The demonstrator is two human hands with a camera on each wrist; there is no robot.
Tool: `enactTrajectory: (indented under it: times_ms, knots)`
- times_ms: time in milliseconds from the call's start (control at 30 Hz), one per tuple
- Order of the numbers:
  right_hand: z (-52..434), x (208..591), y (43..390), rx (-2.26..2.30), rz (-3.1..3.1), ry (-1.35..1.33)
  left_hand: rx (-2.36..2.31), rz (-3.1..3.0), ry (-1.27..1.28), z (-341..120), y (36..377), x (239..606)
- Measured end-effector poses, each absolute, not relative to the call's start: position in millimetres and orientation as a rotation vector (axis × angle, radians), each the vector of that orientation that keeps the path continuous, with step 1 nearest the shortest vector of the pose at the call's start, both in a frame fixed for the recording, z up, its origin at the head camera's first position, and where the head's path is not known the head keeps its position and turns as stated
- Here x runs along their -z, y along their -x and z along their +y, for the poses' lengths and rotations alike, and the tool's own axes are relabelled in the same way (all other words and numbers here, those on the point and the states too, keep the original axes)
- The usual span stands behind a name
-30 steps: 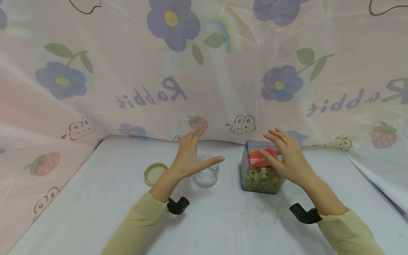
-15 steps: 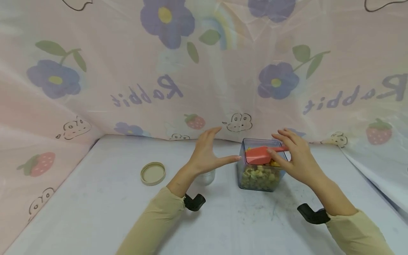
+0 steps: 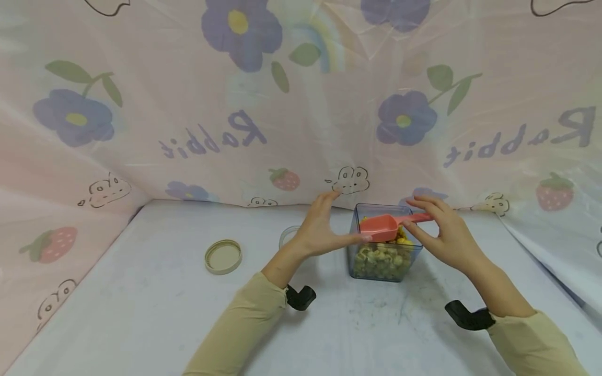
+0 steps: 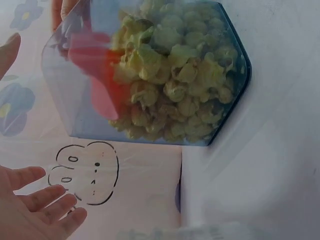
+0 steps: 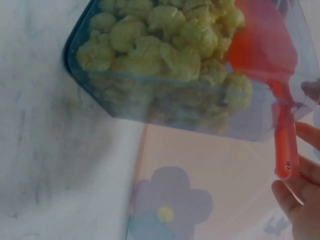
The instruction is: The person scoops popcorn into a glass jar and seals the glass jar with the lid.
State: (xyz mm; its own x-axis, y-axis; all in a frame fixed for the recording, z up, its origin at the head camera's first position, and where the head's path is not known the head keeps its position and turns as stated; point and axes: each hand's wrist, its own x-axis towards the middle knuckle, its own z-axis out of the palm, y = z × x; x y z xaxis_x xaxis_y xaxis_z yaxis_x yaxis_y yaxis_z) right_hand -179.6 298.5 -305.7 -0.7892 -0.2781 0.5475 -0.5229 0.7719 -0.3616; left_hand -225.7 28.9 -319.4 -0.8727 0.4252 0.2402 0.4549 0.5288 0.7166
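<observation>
One clear, bluish square-sided container [image 3: 410, 257] stands upright on the white table [image 3: 155, 297], right of the middle in the head view, near the patterned cloth [image 3: 329, 130] behind. It holds popcorn [image 3: 381, 262], many overlapping pieces that cannot be counted, heaped against the walls and below the rim. One red scoop [image 3: 378, 228] lies in the container too, on top of the popcorn; its bowl points left and its handle runs out over the right side.

Two hands flank the container, one on each side. The right hand [image 3: 450, 235] has thumb and fingers spread, with the scoop's handle between them; whether a fingertip touches the handle cannot be told. The left hand [image 3: 319, 228] is spread wide, thumb well apart from the fingers; its thumb tip overlaps the container's near left corner in the head view, and contact there cannot be told.

Left of the container are one glass jar [image 3: 285, 238], mostly hidden behind the left hand so that its contents cannot be told, and one round beige lid [image 3: 223, 257], lying flat farther left, apart from the jar.

Two black wrist pieces [image 3: 301, 298] sit by two beige sleeves [image 3: 244, 318], one per arm. The cloth shows three printed strawberries and the word "Rabbit" twice, mirrored.
</observation>
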Motion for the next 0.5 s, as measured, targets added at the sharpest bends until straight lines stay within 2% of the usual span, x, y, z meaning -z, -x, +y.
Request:
enactTrajectory:
  times_ms: [500]
  knots:
    - [308.7, 312.6, 179.6, -0.738, -2.548, -0.535, 1.374, -2.752, 0.95, 47.3, 233.1, 326.7]
